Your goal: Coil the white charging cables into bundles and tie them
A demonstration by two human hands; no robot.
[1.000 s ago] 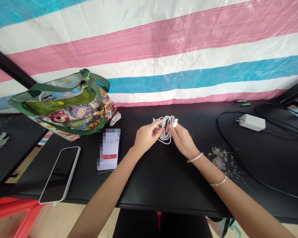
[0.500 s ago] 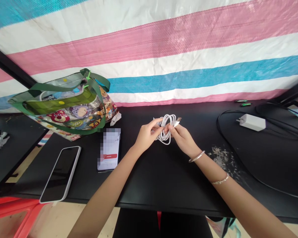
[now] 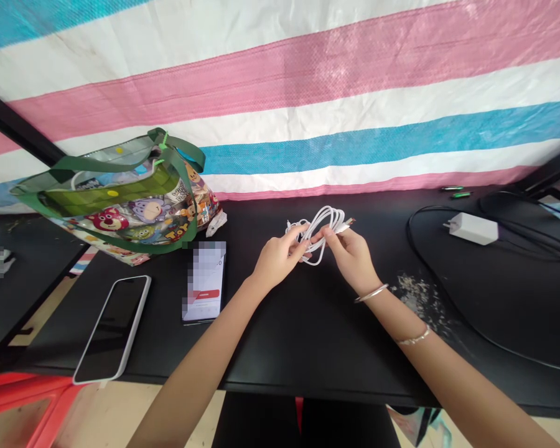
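A white charging cable (image 3: 325,219), coiled in several loops, is held between both hands above the black table (image 3: 308,336). My left hand (image 3: 279,256) pinches the left side of the coil with thumb and fingers. On the right side, my right hand (image 3: 351,255) grips the loops, with a metal USB plug poking out past its fingers. Two bracelets circle the right wrist and forearm. Some fingertips are hidden behind the loops.
Left of the hands lie a phone with a lit screen (image 3: 206,274) and a dark-screened phone in a white case (image 3: 114,330). A cartoon tote bag (image 3: 135,211) stands behind them. A white charger (image 3: 473,228), black cable (image 3: 441,283) and pale crumbs (image 3: 420,297) lie to the right.
My right hand has shifted slightly right, away from the left. The cable loops have been drawn out into a longer, wider shape between the hands.
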